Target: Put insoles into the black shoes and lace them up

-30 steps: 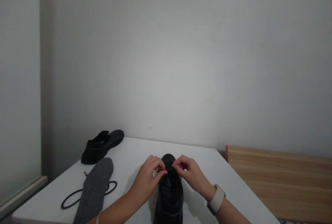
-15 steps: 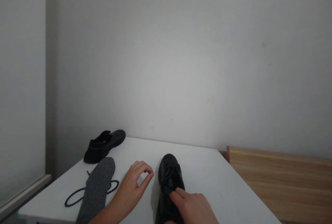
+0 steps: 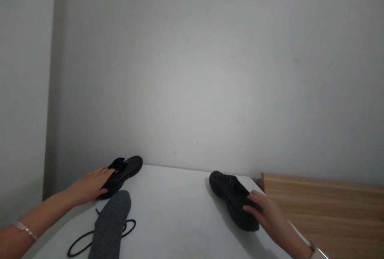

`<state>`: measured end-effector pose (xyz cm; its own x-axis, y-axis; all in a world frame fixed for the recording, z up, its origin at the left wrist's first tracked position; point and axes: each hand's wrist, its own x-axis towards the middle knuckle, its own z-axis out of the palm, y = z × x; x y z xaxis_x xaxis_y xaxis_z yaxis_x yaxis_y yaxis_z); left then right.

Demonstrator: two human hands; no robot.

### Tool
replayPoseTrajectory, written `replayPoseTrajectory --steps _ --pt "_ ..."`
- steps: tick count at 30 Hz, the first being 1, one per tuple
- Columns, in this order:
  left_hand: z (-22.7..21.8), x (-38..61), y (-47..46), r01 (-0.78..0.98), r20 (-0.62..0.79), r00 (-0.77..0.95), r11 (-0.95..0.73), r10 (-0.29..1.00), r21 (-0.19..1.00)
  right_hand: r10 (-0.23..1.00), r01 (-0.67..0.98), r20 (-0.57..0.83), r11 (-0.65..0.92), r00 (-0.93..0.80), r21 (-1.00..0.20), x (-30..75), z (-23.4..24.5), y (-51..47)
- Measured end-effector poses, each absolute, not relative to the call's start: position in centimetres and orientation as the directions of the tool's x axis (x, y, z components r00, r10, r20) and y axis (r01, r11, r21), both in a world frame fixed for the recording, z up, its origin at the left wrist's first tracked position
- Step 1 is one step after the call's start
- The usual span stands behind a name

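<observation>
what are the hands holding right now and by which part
The right hand grips the right black shoe by its heel end. The left hand lies open against the left black shoe at its heel, touching, not gripping.

1. The surface [image 3: 174, 211] runs from the near edge back to the wall [image 3: 210, 91] behind it.
2. The left shoe [image 3: 127, 169] sits at the far left corner of the surface, close to the wall.
3. The left hand [image 3: 90, 185] lies just left of that shoe, its fingers [image 3: 105, 173] touching the shoe's near end.
4. The insole [image 3: 109, 227] lies in front of the left shoe, toward the near left edge.
5. The lace [image 3: 79, 243] lies on the surface under the insole, looping out on both sides of it.
6. The right shoe [image 3: 232, 197] sits at the right edge, well apart from the left shoe.
7. The right hand [image 3: 268, 215] grips the right shoe's near end.
8. A wooden panel [image 3: 324, 207] lies to the right, beyond the surface.
</observation>
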<state>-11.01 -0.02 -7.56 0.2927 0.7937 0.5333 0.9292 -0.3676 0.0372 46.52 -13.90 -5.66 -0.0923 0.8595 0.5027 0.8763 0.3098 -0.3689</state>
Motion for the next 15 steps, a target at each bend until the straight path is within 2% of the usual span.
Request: replayPoseTrajectory --steps 6,13,15 --pt "-5.4 -10.2 0.1 0.957 0.477 0.263 -0.29 0.838 -0.018 0.795 0.895 0.601 0.204 0.086 -0.398 55.0 -8.8 -9.2" --pt "-4.0 -8.9 1.8 0.918 0.484 0.308 -0.39 0.819 0.077 0.772 0.92 0.618 0.125 0.145 -0.371 59.6 -11.3 -7.9" --pt "-3.7 -7.9 1.9 0.896 0.557 0.283 -0.422 0.781 0.136 0.768 0.924 0.623 0.114 0.152 -0.366 59.9 -11.7 -7.9"
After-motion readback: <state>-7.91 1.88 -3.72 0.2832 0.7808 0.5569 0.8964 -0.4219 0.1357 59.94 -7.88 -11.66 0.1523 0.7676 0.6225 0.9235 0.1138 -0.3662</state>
